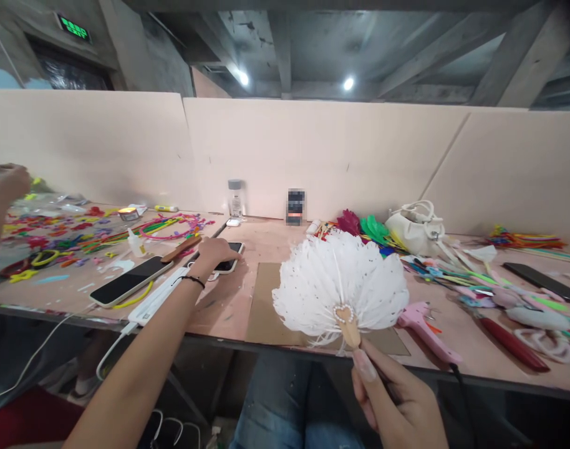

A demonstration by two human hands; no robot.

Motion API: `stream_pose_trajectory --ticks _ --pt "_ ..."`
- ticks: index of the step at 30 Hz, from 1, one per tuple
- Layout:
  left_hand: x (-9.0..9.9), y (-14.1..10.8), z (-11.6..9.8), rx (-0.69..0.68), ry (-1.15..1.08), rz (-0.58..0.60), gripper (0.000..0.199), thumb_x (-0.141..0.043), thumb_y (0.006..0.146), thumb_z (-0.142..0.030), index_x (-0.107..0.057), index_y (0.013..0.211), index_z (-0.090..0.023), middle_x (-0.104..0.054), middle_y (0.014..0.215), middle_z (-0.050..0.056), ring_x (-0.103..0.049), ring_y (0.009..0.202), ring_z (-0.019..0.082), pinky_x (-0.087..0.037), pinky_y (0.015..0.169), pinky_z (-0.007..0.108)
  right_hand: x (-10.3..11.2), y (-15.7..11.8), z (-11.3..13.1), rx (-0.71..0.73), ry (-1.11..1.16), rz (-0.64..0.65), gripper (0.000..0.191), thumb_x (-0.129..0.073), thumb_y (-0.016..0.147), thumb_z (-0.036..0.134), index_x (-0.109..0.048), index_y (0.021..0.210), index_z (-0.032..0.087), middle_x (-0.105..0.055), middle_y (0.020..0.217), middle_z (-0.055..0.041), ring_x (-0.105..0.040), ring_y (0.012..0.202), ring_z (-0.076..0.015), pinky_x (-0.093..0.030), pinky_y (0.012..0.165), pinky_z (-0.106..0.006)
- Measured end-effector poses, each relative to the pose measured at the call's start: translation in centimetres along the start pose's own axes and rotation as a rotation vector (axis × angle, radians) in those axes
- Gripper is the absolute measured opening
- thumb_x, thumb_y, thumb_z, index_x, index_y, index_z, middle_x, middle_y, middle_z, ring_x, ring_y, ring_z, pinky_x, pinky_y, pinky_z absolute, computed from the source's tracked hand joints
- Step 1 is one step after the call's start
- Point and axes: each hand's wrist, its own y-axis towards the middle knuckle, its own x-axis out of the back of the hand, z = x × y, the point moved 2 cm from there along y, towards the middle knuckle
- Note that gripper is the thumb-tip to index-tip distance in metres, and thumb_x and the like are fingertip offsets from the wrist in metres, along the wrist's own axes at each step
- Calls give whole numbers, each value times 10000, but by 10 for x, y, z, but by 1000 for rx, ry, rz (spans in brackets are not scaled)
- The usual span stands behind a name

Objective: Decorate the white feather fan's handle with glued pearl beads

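My right hand (388, 393) is closed on the short wooden handle of a white feather fan (336, 280). Its feathers spread wide and carry small dark specks; a heart outlined in pearl-like beads sits where they meet the handle. The fan is held up over a brown board (261, 312) at the table's front edge. My left hand (214, 257), with a dark band on the wrist, reaches across a smartphone (226, 267) lying on the table. Its thumb stretches over the phone toward the right edge, while the other fingers are mostly hidden. A white cable runs to this phone.
Left of me lie another phone (130, 282), a white power strip (158, 296), a glue bottle (136, 243) and colourful craft pieces. To the right are a pink glue gun (428, 333), red-handled tool (514, 344) and white handbag (413, 231). Another person's hand (7, 184) shows far left.
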Motion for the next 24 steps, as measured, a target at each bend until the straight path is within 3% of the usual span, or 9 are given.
stream_pose_trajectory --ticks 5,13,17,20,22,24 --pt "-4 7 -2 67 108 141 389 -671 1009 -372 -626 1334 -162 -649 1342 123 -672 1154 275 -594 963 491 -4 -2 6 -23 -4 -101 483 -632 1016 607 -730 831 172 -496 584 6 -430 473 -109 -314 440 -187" --pt "-9 10 -2 119 205 220 384 -669 1007 -402 -644 1303 -159 -660 1330 121 -668 1170 277 -576 991 505 3 2 -7 9 -20 21 453 -585 1063 566 -704 877 170 -518 603 0 -448 455 -113 -327 417 -180" --pt "-6 7 -4 102 212 223 376 -667 1007 -411 -653 1282 -155 -669 1313 120 -669 1164 276 -573 990 503 -1 0 0 17 -28 8 483 -586 1051 583 -701 833 167 -512 597 -1 -436 455 -112 -321 424 -187" --pt "-1 2 -6 103 198 201 406 -661 996 -479 -676 1238 -153 -690 1289 118 -670 1172 276 -545 1021 514 -5 -2 6 -16 -17 -86 496 -625 1015 600 -668 769 171 -490 583 7 -416 463 -109 -310 435 -194" --pt "5 -1 -9 94 175 147 535 -669 938 -604 -717 1152 -116 -724 1238 168 -667 1199 341 -517 1034 528 -4 -2 6 -35 -13 -133 494 -639 1006 597 -668 759 170 -488 582 10 -409 465 -104 -311 441 -192" --pt "13 -6 -14 69 144 43 678 -672 864 -696 -738 1082 -57 -728 1205 267 -638 1233 456 -498 1023 551 -4 -1 3 -25 -6 -97 482 -631 1013 593 -705 805 164 -500 583 5 -418 455 -106 -317 430 -188"
